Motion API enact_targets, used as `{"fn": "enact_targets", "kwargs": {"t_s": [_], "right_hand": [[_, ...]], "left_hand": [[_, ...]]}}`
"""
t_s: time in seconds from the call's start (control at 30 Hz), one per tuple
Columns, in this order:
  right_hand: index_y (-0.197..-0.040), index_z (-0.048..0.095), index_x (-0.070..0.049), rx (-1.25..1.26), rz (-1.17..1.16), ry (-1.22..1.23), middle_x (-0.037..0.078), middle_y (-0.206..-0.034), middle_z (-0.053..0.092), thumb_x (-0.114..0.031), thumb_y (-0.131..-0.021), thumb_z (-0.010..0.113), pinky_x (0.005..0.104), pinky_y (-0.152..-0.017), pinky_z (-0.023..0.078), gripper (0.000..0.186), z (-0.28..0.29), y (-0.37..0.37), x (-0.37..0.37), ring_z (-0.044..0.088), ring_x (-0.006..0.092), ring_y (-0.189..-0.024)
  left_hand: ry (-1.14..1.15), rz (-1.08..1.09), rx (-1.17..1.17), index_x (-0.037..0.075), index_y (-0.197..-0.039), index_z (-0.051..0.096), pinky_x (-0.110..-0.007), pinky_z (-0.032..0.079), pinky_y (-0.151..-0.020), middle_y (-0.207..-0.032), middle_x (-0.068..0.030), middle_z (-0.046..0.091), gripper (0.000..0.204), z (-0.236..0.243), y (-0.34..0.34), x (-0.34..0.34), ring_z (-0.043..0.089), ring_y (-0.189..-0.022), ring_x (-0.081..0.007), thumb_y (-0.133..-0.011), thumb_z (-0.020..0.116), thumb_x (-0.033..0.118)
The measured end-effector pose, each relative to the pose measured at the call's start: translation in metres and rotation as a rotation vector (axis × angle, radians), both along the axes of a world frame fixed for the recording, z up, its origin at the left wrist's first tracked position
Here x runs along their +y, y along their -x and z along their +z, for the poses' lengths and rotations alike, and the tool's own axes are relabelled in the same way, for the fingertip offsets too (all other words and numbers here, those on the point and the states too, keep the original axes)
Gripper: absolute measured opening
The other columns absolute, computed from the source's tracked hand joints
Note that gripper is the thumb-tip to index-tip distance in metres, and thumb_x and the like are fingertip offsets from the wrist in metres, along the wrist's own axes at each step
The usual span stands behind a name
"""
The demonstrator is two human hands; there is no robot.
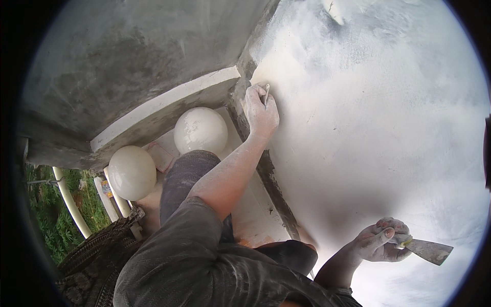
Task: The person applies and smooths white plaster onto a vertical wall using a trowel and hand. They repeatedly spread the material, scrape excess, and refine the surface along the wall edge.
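My left hand [262,115], dusted white, is closed near the edge of the white-coated wall [373,123]. A thin, pale edge of something pokes out between its fingers; what it is, I cannot make out. My right hand [381,240], also powdered white, is lower down at the right. It grips a putty knife [430,250] by the handle, with the flat, whitened metal blade pointing right and apart from the left hand. Along the wall's left edge runs a rough grey strip [273,187].
Two smooth white round things, one larger [200,130] and one smaller [132,173], sit left of my left arm. Above them is a white-topped ledge [163,105] beside a grey cement wall [133,56]. Pale rails [71,202] and green plants [48,204] show at the far left.
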State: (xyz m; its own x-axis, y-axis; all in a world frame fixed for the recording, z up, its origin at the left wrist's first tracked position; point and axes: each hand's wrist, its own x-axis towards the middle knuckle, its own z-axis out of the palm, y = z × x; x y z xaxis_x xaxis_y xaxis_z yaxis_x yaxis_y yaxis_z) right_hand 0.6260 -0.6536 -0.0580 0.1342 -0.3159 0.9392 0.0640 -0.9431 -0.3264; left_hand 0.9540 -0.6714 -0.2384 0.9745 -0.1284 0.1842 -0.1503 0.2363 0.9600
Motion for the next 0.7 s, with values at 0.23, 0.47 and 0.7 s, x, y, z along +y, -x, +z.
{"fn": "enact_targets", "kwargs": {"t_s": [0.23, 0.47, 0.7], "right_hand": [[-0.150, 0.033, -0.014, 0.051, -0.381, 0.388, 0.010, -0.095, 0.052, 0.000, -0.100, 0.064, 0.0268, -0.056, 0.045, 0.060, 0.036, -0.002, -0.036, 0.053, 0.0172, -0.076], [-0.151, 0.029, -0.010, 0.201, -0.532, 0.537, 0.012, -0.094, 0.052, -0.002, -0.101, 0.061, 0.0244, -0.051, 0.042, 0.060, 0.034, 0.002, -0.043, 0.051, 0.0161, -0.069], [-0.151, 0.029, -0.007, 0.339, -0.545, 0.588, 0.012, -0.095, 0.053, -0.001, -0.102, 0.060, 0.0234, -0.048, 0.038, 0.058, 0.042, 0.007, -0.042, 0.049, 0.0154, -0.065]], "left_hand": [[-0.096, -0.061, -0.042, 0.002, -0.159, 0.028, -0.045, 0.022, -0.126, -0.165, -0.0228, 0.030, 0.057, -0.001, 0.030, -0.041, 0.027, -0.154, -0.0361, -0.104, 0.043, 0.000], [-0.157, -0.126, -0.057, 0.000, -0.164, 0.016, -0.055, 0.004, -0.128, -0.171, -0.0224, 0.010, 0.066, 0.079, 0.004, -0.052, 0.006, -0.159, -0.0385, -0.105, 0.045, 0.010], [-0.244, -0.275, -0.261, -0.004, -0.163, 0.010, -0.057, 0.002, -0.127, -0.171, -0.0236, 0.004, 0.065, 0.098, 0.005, -0.039, -0.002, -0.159, -0.0397, -0.107, 0.037, 0.014]]}}
